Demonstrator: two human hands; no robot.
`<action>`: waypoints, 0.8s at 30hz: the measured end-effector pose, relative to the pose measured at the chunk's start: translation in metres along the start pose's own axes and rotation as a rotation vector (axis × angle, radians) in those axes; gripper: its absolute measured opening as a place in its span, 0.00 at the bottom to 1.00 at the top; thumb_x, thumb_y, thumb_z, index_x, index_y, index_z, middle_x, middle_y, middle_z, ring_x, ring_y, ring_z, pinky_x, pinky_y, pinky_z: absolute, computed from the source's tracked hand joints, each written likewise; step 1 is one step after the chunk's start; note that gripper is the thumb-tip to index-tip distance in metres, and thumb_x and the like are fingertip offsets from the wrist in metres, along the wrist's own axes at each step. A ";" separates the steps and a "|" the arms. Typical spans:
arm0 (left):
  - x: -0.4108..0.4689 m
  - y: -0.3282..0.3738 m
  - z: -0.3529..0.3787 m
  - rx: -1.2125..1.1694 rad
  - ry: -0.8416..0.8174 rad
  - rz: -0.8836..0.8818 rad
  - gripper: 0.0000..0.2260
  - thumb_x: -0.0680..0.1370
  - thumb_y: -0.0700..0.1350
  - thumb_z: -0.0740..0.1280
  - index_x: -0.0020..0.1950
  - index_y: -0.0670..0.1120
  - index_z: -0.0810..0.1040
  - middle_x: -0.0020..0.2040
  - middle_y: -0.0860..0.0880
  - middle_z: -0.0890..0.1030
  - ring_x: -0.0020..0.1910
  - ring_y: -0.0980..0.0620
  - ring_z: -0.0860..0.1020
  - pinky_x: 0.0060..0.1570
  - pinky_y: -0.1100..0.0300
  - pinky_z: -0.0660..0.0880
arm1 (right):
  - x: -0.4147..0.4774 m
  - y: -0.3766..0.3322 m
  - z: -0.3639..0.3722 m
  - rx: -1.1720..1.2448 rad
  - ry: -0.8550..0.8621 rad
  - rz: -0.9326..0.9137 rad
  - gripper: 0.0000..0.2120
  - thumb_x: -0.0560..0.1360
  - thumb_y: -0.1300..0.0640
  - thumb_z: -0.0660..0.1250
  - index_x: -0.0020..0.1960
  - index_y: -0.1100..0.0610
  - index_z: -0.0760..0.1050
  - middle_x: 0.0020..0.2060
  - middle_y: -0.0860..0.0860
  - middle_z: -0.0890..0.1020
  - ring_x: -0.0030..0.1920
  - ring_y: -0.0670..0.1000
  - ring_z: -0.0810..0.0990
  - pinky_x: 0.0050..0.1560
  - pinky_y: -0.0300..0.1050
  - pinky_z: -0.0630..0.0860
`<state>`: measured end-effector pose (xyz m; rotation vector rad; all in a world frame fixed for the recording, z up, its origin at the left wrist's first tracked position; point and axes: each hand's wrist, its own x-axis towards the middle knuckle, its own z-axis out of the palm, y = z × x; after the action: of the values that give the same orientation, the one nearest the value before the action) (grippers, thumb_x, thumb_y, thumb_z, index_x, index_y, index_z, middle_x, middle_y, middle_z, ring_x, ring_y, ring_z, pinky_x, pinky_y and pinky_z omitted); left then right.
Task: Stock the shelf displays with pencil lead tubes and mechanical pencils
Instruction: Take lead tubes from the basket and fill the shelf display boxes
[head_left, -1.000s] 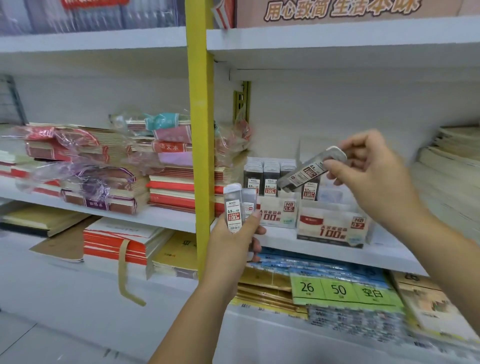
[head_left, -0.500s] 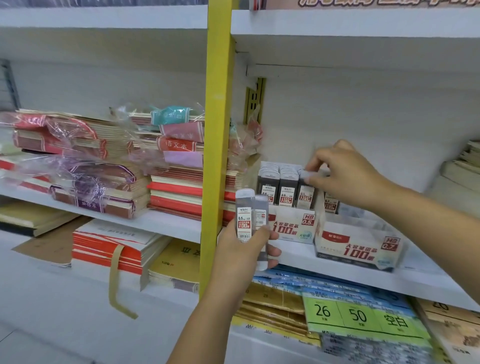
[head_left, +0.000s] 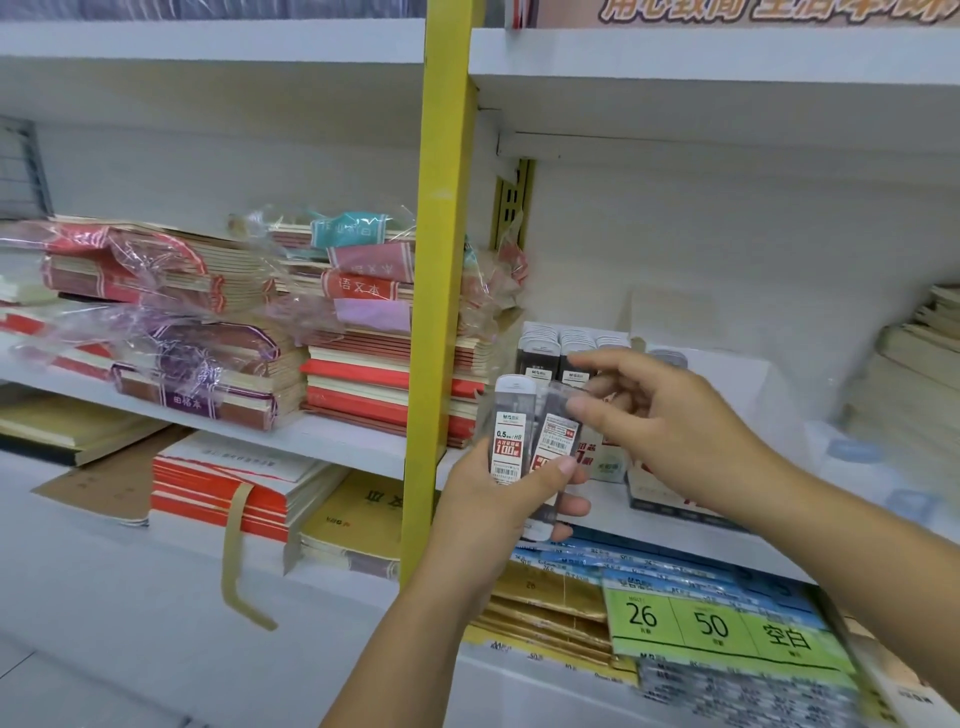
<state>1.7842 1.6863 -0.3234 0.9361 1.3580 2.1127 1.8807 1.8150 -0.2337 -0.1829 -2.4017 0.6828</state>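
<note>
The left hand (head_left: 488, 499) grips two pencil lead tubes (head_left: 508, 441) upright, near the yellow shelf post (head_left: 441, 260), thumb pressed across their labels. The right hand (head_left: 670, 431) comes in from the right, and its thumb and fingers pinch the top of the tilted tube (head_left: 557, 434), the right-hand one of the pair. Just behind both hands, further rows of stocked tubes (head_left: 540, 348) stand on the white shelf (head_left: 337, 439), with stacked notebooks (head_left: 363, 374) to their left.

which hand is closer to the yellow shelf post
Left. The left hand, holding lead tubes, is just right of the yellow post; the right hand is farther right, pinching a tube top.
</note>
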 end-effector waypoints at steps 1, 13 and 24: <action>-0.001 0.000 0.001 -0.006 -0.014 -0.003 0.08 0.77 0.44 0.74 0.54 0.53 0.82 0.47 0.46 0.88 0.41 0.47 0.87 0.35 0.60 0.81 | -0.002 0.000 0.003 0.064 -0.028 0.042 0.13 0.74 0.50 0.69 0.59 0.42 0.77 0.42 0.45 0.82 0.41 0.44 0.80 0.42 0.37 0.78; -0.005 0.004 -0.016 -0.071 0.121 -0.014 0.09 0.76 0.44 0.74 0.55 0.47 0.81 0.36 0.49 0.83 0.31 0.55 0.78 0.28 0.64 0.74 | -0.029 -0.002 -0.020 0.261 -0.013 0.129 0.14 0.75 0.65 0.65 0.45 0.46 0.80 0.37 0.46 0.84 0.30 0.43 0.79 0.28 0.34 0.72; -0.002 0.008 -0.014 0.070 0.140 0.078 0.09 0.74 0.48 0.75 0.51 0.48 0.80 0.31 0.50 0.78 0.27 0.55 0.72 0.27 0.64 0.71 | -0.026 -0.015 -0.006 0.080 -0.210 0.031 0.29 0.74 0.62 0.72 0.58 0.29 0.69 0.45 0.39 0.80 0.39 0.44 0.81 0.42 0.42 0.82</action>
<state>1.7750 1.6731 -0.3206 0.8964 1.4959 2.2388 1.9055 1.7971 -0.2357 -0.1197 -2.5696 0.8480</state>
